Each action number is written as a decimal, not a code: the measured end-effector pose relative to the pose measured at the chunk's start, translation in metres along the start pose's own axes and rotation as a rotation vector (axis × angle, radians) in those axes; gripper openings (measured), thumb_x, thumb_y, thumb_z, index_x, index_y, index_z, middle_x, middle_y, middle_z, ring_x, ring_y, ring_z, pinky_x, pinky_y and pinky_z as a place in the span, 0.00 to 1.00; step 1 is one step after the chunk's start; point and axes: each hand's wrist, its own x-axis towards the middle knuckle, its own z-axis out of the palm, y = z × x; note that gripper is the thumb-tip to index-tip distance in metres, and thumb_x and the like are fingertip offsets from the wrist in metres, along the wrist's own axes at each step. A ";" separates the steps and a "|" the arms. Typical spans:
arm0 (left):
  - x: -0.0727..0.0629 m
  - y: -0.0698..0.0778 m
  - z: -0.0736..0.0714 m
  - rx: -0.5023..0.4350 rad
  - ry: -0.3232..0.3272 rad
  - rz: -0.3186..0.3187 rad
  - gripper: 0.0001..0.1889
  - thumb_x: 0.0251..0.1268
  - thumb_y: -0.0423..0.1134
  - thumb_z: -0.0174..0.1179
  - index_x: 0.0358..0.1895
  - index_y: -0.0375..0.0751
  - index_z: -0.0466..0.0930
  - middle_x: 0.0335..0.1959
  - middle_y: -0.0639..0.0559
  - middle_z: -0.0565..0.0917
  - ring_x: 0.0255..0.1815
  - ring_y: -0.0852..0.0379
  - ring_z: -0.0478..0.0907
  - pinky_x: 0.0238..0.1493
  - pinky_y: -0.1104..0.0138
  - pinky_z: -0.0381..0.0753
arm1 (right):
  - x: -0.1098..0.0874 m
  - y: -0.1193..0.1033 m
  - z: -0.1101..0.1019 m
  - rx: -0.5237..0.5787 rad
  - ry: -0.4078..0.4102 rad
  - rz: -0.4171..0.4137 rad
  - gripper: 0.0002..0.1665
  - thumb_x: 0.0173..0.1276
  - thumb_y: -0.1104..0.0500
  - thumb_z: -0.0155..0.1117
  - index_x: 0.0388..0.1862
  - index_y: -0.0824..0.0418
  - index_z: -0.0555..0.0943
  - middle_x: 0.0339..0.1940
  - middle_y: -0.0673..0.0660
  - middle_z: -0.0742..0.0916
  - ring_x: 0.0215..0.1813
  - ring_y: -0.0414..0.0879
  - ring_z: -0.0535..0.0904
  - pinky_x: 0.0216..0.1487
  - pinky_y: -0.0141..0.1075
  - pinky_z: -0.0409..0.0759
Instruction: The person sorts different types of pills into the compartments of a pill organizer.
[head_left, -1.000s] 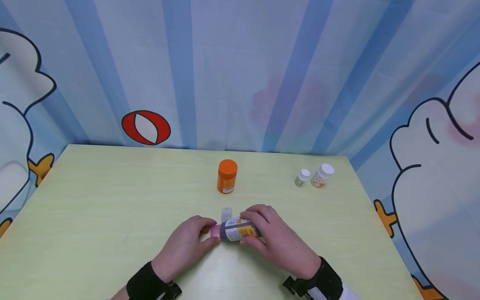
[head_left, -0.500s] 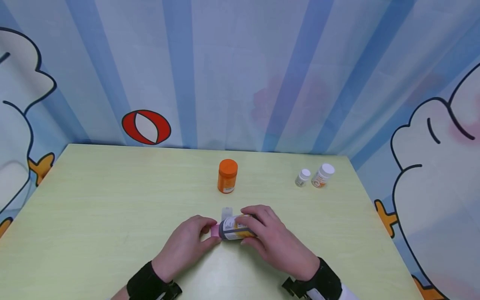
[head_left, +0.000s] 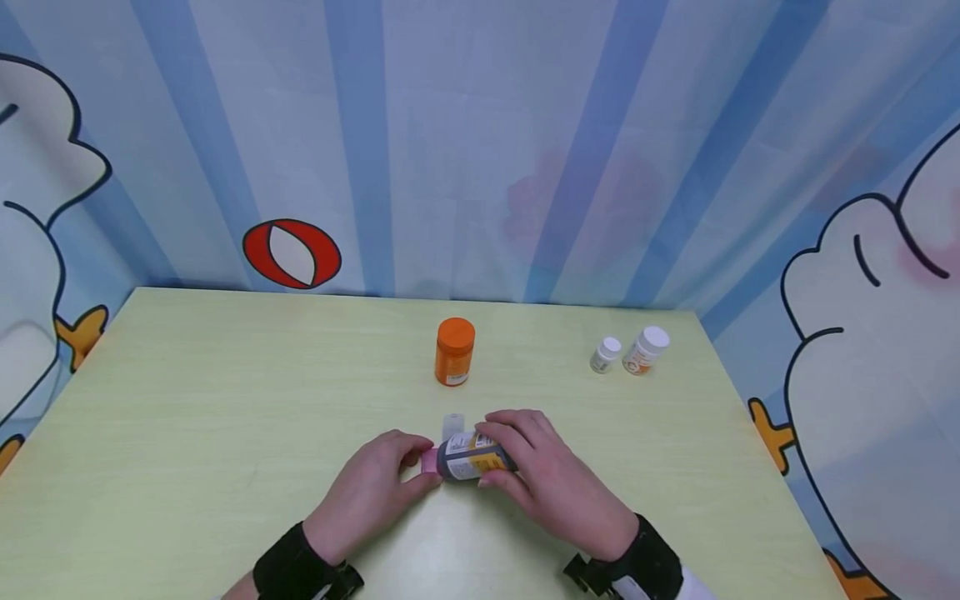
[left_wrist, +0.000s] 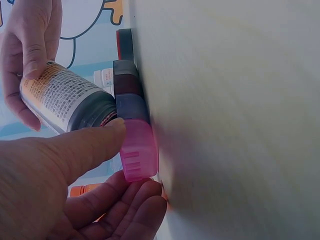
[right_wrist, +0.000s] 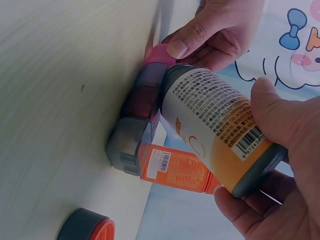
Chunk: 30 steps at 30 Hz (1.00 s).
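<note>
My left hand [head_left: 375, 483] pinches the pink end of a pill organizer [left_wrist: 137, 150] that lies on the table, thumb on one side and fingers on the other. Its other compartments are bluish, dark red and grey, and one clear lid [head_left: 453, 425] stands up. In my right hand [head_left: 551, 483] is a dark grey pill bottle [right_wrist: 215, 115] with a white and orange label, gripped near its base. The uncapped bottle is tilted, its mouth right at the organizer beside the pink compartment. What passes out of the mouth is hidden.
An orange bottle [head_left: 454, 354] stands behind the organizer. Two white-capped bottles, a small bottle [head_left: 605, 356] and a larger bottle [head_left: 646, 352], stand at the back right. A dark cap with an orange inside [right_wrist: 82, 226] lies on the table beyond the organizer's grey end.
The bottle rolled in my right fingers and back again, its label turning, while its mouth stayed at the organizer. My left hand has kept its place on the pink end.
</note>
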 end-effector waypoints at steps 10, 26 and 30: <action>0.000 -0.001 0.000 0.006 -0.001 0.008 0.22 0.53 0.50 0.72 0.51 0.46 0.83 0.38 0.59 0.81 0.36 0.61 0.73 0.44 0.64 0.77 | 0.000 0.000 -0.002 0.028 -0.002 -0.023 0.31 0.67 0.44 0.63 0.66 0.47 0.68 0.66 0.45 0.70 0.65 0.39 0.64 0.59 0.35 0.77; 0.000 0.000 0.000 -0.006 -0.008 0.005 0.22 0.53 0.49 0.72 0.51 0.46 0.83 0.37 0.59 0.80 0.36 0.61 0.72 0.43 0.65 0.77 | -0.001 0.000 0.000 0.013 0.020 -0.078 0.32 0.64 0.55 0.69 0.66 0.47 0.70 0.66 0.45 0.71 0.68 0.39 0.63 0.61 0.36 0.75; 0.000 0.001 -0.001 -0.008 -0.017 -0.004 0.23 0.53 0.49 0.72 0.52 0.46 0.83 0.38 0.58 0.81 0.37 0.60 0.73 0.44 0.65 0.77 | -0.003 0.003 -0.003 -0.015 -0.003 -0.058 0.35 0.62 0.56 0.71 0.67 0.48 0.68 0.65 0.49 0.71 0.66 0.41 0.64 0.62 0.37 0.76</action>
